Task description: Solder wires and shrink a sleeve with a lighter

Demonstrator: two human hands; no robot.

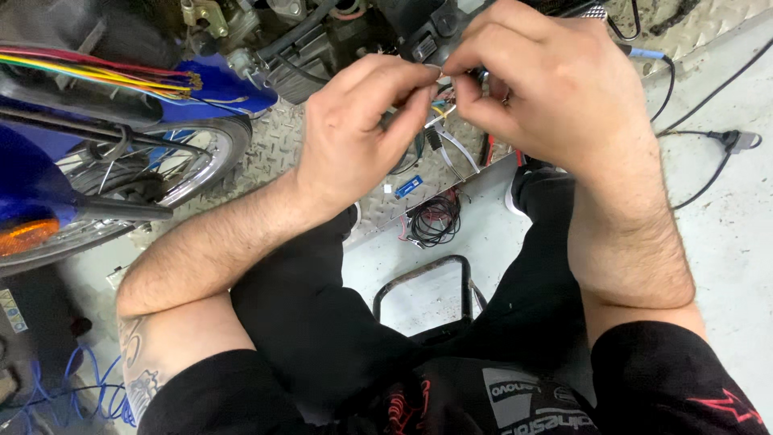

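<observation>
My left hand (354, 137) and right hand (539, 89) meet fingertip to fingertip, both pinched narrow on thin coloured wires (441, 103) just right of the blue motorcycle's wheel (173, 165). Below the wires, a coil of black cable (435, 219) lies on the floor.

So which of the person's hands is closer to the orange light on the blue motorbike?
Left. The left hand is right of the orange light, past the wheel; the right hand is farther right still.

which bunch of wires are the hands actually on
The small bunch of thin wires pinched between the left hand and right hand, not the coloured bundle by the blue bodywork or the floor coil.
</observation>
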